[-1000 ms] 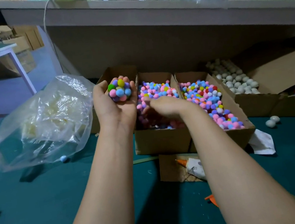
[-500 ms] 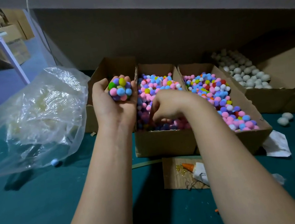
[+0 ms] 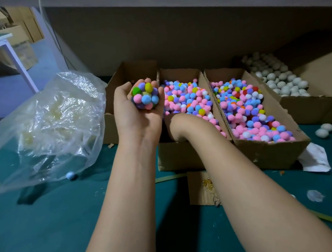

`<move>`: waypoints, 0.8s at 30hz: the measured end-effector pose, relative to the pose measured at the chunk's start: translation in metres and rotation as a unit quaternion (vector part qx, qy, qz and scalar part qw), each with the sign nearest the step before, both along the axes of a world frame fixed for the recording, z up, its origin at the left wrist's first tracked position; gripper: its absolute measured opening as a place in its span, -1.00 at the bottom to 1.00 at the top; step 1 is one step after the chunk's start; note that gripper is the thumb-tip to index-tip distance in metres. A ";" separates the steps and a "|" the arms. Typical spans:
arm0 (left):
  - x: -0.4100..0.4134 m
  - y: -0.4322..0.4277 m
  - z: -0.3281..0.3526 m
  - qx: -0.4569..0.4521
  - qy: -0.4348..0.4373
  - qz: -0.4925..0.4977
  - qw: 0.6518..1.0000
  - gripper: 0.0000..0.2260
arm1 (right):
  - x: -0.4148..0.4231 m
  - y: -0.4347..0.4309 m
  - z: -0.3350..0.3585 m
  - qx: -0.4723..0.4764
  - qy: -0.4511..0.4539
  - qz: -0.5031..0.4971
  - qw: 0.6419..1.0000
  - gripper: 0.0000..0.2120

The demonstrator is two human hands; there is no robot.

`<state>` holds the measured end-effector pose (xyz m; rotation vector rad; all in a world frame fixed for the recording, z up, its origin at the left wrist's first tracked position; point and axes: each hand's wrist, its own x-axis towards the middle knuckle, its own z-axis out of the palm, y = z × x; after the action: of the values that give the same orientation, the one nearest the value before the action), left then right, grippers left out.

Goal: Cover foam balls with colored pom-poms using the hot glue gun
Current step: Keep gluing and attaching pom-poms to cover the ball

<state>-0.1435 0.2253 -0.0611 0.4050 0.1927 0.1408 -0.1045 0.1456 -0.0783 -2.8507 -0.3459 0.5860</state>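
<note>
Squeezing too hard is, we judge, the main danger: soft glue would let the covering shift on the foam ball (image 3: 146, 98), while a slack hold would drop it. Our left hand (image 3: 136, 121) grips the ball, palm up, fingers curled round it, over the left wall of the middle box (image 3: 174, 159) near the table's (image 3: 48, 238) far edge. Our right hand (image 3: 179, 125) sits in that box among loose pom-poms (image 3: 191, 101); its fingers are hidden, so we cannot tell its grip.

Centre frame: left hand (image 3: 136, 119) cups pom-pom ball (image 3: 145, 96). Right hand (image 3: 178, 124) just beside, down in middle box (image 3: 178, 156) of pom-poms (image 3: 187, 99), fingers hidden. Bag (image 3: 44, 130) at left.
</note>
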 end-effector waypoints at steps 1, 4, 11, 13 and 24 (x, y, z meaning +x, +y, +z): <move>-0.002 -0.001 -0.001 0.000 0.000 -0.004 1.000 -0.82 | 0.000 -0.002 0.000 -0.001 -0.001 0.001 1.000 -0.56; -0.007 -0.003 -0.003 -0.007 -0.002 -0.009 1.000 -0.82 | -0.003 -0.005 0.001 -0.020 0.004 0.013 1.000 -0.49; -0.025 -0.009 -0.008 0.000 0.008 -0.013 1.000 -0.82 | -0.011 -0.016 0.007 0.023 -0.036 -0.001 0.999 -0.62; -0.030 -0.011 -0.009 -0.002 0.010 -0.016 1.000 -0.80 | -0.016 -0.019 0.008 0.024 -0.044 -0.002 0.999 -0.67; -0.048 -0.015 -0.012 -0.024 0.011 -0.022 0.999 -0.71 | -0.025 -0.017 0.019 -0.010 -0.005 0.028 1.000 -0.60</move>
<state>-0.1917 0.2104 -0.0726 0.3637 0.2091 0.0879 -0.1293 0.1284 -0.0595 -2.8718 -0.4268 0.5881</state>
